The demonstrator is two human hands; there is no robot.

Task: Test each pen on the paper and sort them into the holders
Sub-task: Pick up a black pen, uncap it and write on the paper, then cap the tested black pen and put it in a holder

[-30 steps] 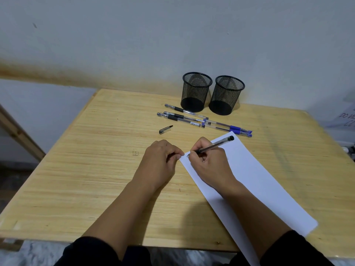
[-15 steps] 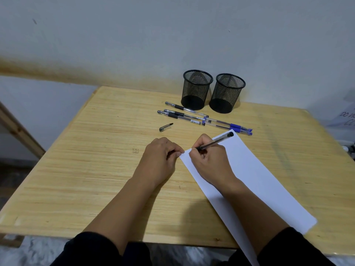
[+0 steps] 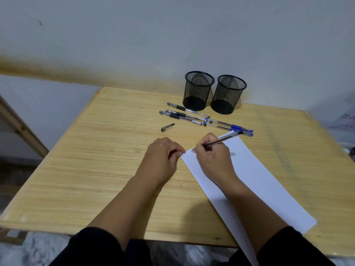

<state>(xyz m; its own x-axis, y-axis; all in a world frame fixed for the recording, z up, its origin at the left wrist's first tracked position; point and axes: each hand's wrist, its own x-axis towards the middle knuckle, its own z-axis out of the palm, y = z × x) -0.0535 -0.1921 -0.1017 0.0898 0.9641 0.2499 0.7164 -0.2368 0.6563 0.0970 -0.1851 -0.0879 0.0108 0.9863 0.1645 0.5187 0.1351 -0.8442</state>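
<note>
Head view shows a person at a wooden table (image 3: 96,169), busy with one pen. The right hand (image 3: 213,160) pinches a black pen (image 3: 222,140) in a writing grip, and its tip is hidden behind the fingers, near the top corner of the paper (image 3: 269,189). I cannot see any ink mark there. The left hand (image 3: 163,158) is curled loosely, and its fingertips rest at the edge of the paper; whether they press on the sheet or only lie just beside it, I cannot tell. It seems to hold nothing.

A loose cap (image 3: 167,127) lies on the table, apart from the other pens (image 3: 201,120), which lie together in front of the two mesh holders (image 3: 198,91). Both holders look empty.

To do this step well, I think the left fingers should press the corner flat, so the sheet does not slide under the stroke. The pen should make a few short, light lines on a free part of the paper, where the result is easy to read. Pressing hard is not needed. After that the cap should go back on before the pen goes in a holder.
</note>
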